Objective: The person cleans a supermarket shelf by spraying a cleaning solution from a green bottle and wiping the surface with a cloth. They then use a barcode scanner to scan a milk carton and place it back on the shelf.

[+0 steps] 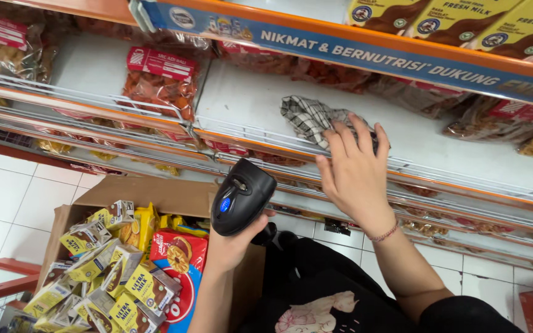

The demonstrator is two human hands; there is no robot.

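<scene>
Black plastic handheld scanner [242,197], rounded and shiny, with a small blue light glowing on its top and a little grey button near the front. Gripped from below by the left hand [232,243], fingers wrapped tight round the handle, head of the scanner tipped up. Held just in front of the white metal shelf [242,98] with the orange edge, a bit below its wire rail.

Right hand [356,169] stretched out flat, fingers spread, holding nothing. Fingertips [348,132] resting on a crumpled black-and-white checked cloth [309,117]. Cloth lying on the white shelf, just behind the wire rail. Thin red string bracelet [385,234] round the right wrist.

Further left on the same shelf, a clear bag of orange-brown snacks with a red label [158,80], well apart from the cloth. More see-through snack bags [488,117] at the right end of the shelf.

Below the shelf and left of the scanner, an open brown cardboard box [143,191] on the floor. Inside it, many small yellow drink cartons [103,271] piled up any old way, and a red and blue snack packet [180,271] beside them. Above the shelf, big yellow and brown milk cartons [464,21] in a row on the next shelf up.
</scene>
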